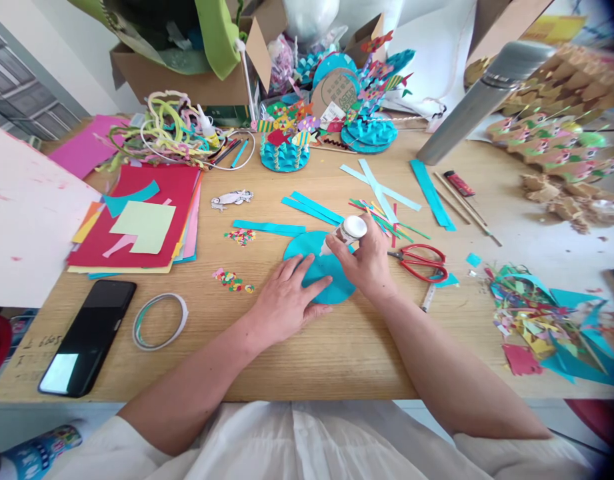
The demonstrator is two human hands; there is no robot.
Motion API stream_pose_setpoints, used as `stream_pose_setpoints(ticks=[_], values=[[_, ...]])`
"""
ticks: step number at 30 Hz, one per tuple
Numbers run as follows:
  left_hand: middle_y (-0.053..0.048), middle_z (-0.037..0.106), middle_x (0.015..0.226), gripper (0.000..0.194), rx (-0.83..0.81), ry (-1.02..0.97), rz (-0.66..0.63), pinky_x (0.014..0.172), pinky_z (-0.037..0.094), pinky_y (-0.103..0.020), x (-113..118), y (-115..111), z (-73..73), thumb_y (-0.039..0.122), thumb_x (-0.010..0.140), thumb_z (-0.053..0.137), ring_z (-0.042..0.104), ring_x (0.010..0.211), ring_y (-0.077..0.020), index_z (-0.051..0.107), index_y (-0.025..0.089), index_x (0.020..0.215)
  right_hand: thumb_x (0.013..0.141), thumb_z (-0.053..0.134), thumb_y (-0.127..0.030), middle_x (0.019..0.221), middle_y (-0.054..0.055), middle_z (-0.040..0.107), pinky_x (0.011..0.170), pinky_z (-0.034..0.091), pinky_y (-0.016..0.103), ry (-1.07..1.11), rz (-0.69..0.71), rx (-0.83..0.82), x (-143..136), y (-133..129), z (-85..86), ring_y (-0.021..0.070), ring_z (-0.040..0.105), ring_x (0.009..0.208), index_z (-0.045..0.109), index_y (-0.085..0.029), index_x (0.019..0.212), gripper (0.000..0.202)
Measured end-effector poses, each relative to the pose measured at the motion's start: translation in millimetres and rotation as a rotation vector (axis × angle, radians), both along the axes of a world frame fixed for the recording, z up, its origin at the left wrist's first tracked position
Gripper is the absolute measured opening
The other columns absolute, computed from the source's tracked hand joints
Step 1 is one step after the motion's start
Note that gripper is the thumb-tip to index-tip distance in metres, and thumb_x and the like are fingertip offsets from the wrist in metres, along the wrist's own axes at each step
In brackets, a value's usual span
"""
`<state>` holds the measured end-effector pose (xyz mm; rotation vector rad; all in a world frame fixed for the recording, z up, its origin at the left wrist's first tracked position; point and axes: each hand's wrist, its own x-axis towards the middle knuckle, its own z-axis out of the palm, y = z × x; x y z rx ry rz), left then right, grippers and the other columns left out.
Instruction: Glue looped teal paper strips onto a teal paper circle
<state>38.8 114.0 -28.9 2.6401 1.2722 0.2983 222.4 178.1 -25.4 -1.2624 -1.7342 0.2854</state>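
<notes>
1. My left hand (287,290) lay open on the blue paper disc (327,268), its fingers spread over the left part.
2. My right hand (369,260) was closed around a white glue bottle (354,228), which I held tilted, nozzle down over the disc; I couldn't tell whether the tip touched the paper.
3. The disc lay flat on the worktop (337,360), in front of me.
4. Just beyond it lay 3 blue paper strips (269,229).
5. Red-handled scissors (421,261) lay just right of my right hand.
6. 2 small heaps of confetti (231,280) lay left of the disc.
</notes>
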Motion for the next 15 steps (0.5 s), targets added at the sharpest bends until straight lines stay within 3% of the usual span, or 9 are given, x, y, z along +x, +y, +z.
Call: stream_pose_setpoints(ticks=[15], values=[[-0.013,0.04,0.152,0.048,-0.002,0.004,0.002,0.112,0.035,-0.054,0.1,0.0,2.4,0.053,0.094,0.05,0.036,0.139,-0.0344,0.057,0.031,0.136,0.082,0.065,-0.036,0.074,-0.002,0.052,0.058,0.038,0.03,0.003,0.004,-0.015,0.9,0.3,-0.8,0.0138,0.047,0.063,0.044,-0.024,0.081,0.024]])
